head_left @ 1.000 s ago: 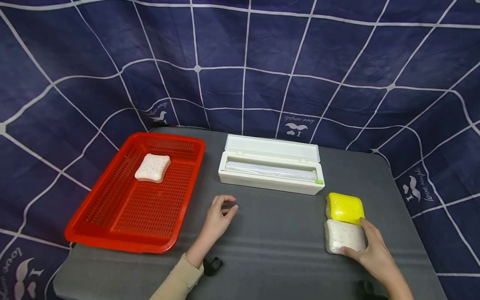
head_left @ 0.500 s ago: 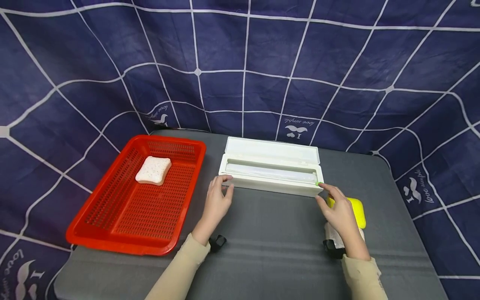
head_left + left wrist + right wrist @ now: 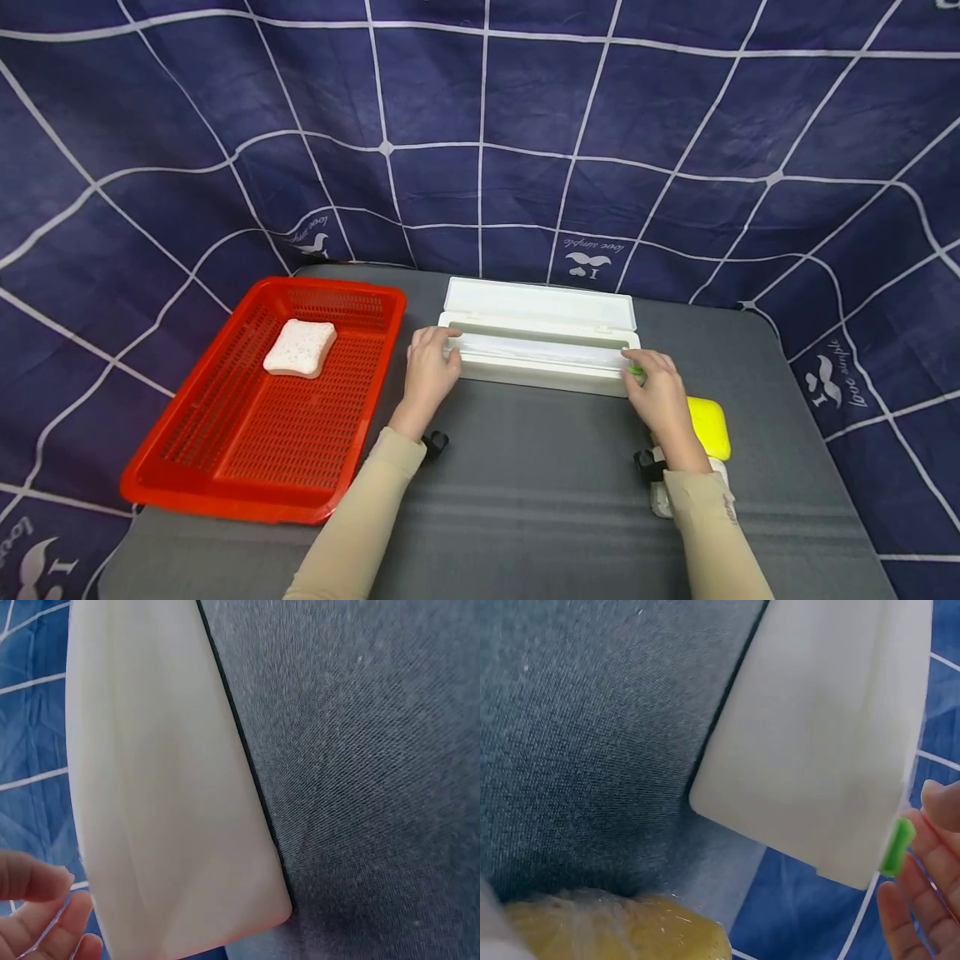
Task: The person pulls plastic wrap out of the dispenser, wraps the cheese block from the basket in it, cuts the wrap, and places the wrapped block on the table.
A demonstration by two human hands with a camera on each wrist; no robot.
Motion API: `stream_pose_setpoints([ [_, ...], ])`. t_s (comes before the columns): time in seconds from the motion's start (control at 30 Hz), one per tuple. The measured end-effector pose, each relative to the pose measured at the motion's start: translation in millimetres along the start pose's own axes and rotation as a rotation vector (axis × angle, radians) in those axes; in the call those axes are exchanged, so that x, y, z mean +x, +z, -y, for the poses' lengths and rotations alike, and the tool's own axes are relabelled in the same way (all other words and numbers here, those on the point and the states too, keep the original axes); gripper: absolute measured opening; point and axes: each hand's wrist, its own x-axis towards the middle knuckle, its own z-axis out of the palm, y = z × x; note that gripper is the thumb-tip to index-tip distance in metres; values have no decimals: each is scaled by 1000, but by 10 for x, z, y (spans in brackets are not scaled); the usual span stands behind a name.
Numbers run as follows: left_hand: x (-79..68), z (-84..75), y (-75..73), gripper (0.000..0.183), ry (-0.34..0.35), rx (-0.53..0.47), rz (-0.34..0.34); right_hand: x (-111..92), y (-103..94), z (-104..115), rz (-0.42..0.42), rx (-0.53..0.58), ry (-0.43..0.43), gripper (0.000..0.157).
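Note:
A white cling film dispenser (image 3: 540, 379) lies with its lid (image 3: 540, 303) raised at the back, and a roll of cling film (image 3: 540, 349) sits inside. At its left end, my left hand (image 3: 428, 367) has bent fingers over the rim. Thumb and fingertips come close together beside the box wall in the left wrist view. My right hand (image 3: 660, 400) is at the other end, fingers around the green slider (image 3: 897, 847), thumb apart from them. Whether either hand touches the film cannot be made out. Behind the right wrist are a yellow block (image 3: 708, 427) and a mostly hidden white block (image 3: 660, 502).
A red plastic basket (image 3: 262, 508) stands on the left of the grey table (image 3: 540, 517), with a white speckled block (image 3: 300, 347) in it. The yellow block shows clear wrapping in the right wrist view. A blue checked cloth (image 3: 525, 100) hangs behind.
My right hand has left the white block at the right and gone to the dispenser's right end. My left hand has moved forward to its left end.

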Motion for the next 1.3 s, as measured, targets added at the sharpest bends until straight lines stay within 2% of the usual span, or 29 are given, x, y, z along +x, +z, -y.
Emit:
stream_pose_setpoints([
  [0.17,42,33,46,27,-6,31,57,46,72,-36,0,-8,-18,25],
  [0.3,80,68,59,24,-6,63,64,75,107,-51,-28,-2,-37,18],
  [0.53,131,103,60,9,-13,88,52,134,144,-47,-60,-35,-53,11],
  [0.77,167,79,81,11,1,65,5,195,160,-35,-102,-30,-31,8],
  [1.07,214,4,79,10,2,99,-10,292,153,-18,-149,-41,-51,6],
  [1.3,298,-74,33,11,14,112,-25,381,73,32,-192,-48,-68,6],
])
